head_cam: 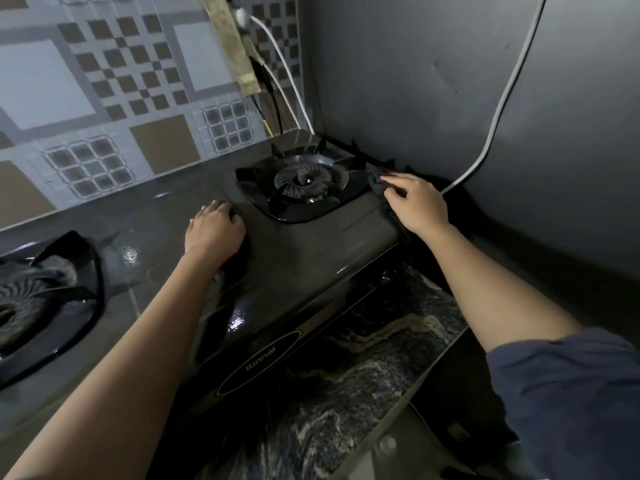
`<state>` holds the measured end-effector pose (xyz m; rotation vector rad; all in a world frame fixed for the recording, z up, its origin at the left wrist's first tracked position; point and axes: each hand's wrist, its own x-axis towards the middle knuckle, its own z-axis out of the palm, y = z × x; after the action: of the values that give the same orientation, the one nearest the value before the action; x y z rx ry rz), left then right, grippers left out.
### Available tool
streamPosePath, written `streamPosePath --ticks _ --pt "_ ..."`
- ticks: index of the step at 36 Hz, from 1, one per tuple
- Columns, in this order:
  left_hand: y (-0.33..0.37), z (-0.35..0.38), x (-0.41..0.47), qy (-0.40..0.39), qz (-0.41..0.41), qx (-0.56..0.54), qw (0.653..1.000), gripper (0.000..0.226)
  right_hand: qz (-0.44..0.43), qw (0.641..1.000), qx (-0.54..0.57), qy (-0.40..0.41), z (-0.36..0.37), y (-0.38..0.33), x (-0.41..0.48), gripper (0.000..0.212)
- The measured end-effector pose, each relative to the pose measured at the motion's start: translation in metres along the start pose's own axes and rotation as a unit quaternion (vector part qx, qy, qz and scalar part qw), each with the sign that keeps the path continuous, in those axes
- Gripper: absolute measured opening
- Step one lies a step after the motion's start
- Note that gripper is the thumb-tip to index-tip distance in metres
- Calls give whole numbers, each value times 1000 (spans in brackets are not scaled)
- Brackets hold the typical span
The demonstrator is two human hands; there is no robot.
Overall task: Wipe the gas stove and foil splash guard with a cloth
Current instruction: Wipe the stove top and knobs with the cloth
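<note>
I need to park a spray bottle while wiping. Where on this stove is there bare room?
Bare: the stove top between left hand and right hand, in front of the right burner. Crowded: the right edge, where the right hand presses the cloth near the splash guard.

Stove [298, 265] sits on counter [363, 375], splash guard [450, 98] just right of it

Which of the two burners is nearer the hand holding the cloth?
The far burner, beside the right hand pressing the cloth; the other burner sits at the frame's left edge.
</note>
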<state>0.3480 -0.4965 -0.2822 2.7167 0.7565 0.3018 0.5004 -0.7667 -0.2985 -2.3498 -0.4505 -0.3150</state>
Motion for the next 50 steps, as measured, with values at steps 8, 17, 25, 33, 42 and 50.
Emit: streamPosePath --ticks 8,17,25,33,42,50 --pt "-10 -6 -12 -50 13 7 999 48 96 979 89 155 21 -10 -25 35" --pt "-23 -16 -35 -83 17 13 996 53 140 963 144 182 37 -41 -61 36" --pt "-37 -30 -62 -89 14 17 996 56 81 985 71 133 47 -67 -91 36" --pt "-43 -33 -88 -72 57 16 996 64 -49 994 -48 87 54 -95 -114 41" --pt "-41 -33 -117 -51 77 40 995 78 -108 988 -108 -33 53 -115 -116 38" --pt "-32 -34 -145 -27 43 65 997 86 -168 952 -148 -209 47 -128 -101 45"
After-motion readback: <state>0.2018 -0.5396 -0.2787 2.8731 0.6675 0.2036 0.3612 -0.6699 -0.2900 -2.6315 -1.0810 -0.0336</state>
